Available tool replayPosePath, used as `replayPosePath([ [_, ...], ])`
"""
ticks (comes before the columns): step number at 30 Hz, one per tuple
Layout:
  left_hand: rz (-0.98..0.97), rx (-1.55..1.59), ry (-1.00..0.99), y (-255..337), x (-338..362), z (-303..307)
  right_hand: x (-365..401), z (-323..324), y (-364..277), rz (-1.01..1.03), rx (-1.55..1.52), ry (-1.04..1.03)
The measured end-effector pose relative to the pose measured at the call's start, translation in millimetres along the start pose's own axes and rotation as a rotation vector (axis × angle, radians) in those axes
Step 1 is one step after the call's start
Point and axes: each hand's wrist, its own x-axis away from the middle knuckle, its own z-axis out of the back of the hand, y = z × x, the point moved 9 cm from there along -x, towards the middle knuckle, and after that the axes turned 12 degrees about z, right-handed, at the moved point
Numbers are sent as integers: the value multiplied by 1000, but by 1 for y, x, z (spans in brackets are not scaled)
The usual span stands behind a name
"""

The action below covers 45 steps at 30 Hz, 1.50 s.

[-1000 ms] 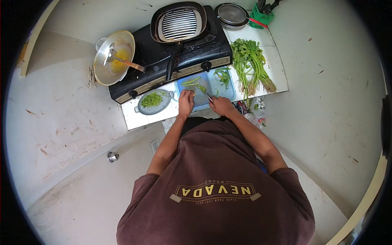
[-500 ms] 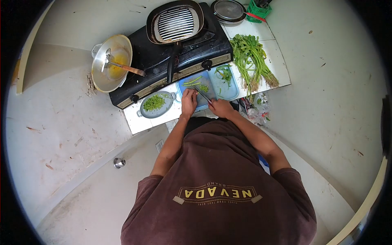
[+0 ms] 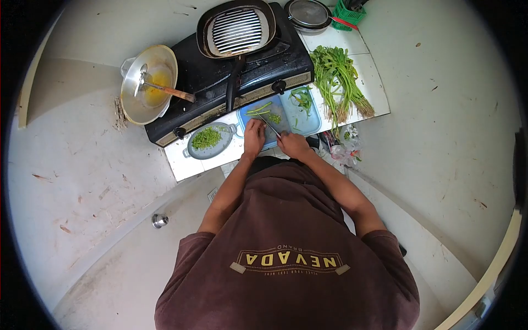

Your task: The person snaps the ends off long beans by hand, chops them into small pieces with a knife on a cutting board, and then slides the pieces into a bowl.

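My right hand [image 3: 293, 145] is wrapped round the handle of a knife [image 3: 270, 127], whose blade points up and left over a blue tray [image 3: 242, 117]. Beside the blade, my left hand [image 3: 254, 136] has its fingers bent together at the tray's left part; what they press on is too small to make out. Green stalks [image 3: 259, 110] and a little heap of chopped green pieces [image 3: 274, 118] lie in the tray near the blade. Longer green leaves [image 3: 301, 99] rest in its right part. Left of the tray, a grey oval dish [image 3: 222, 146] holds chopped greens [image 3: 206, 138].
A black stove [image 3: 203, 77] stands behind the tray, bearing a ridged grill pan [image 3: 236, 30] and a metal wok [image 3: 132, 96] with a wooden-handled ladle. Rooted greens [image 3: 341, 82] lie right, near a strainer [image 3: 308, 13] and green basket [image 3: 347, 14]. A plastic bag [image 3: 347, 148] sits below.
My right hand and the knife have shifted slightly left, closer to my left hand. My left hand has barely moved, and the view has shifted a little.
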Motion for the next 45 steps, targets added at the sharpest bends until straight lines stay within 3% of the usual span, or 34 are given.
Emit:
replayPosePath([
  [27, 25, -33, -89, 6, 0, 4, 13, 2, 3, 70, 19, 73],
  [45, -85, 8, -13, 6, 2, 5, 15, -3, 0, 80, -5, 58],
])
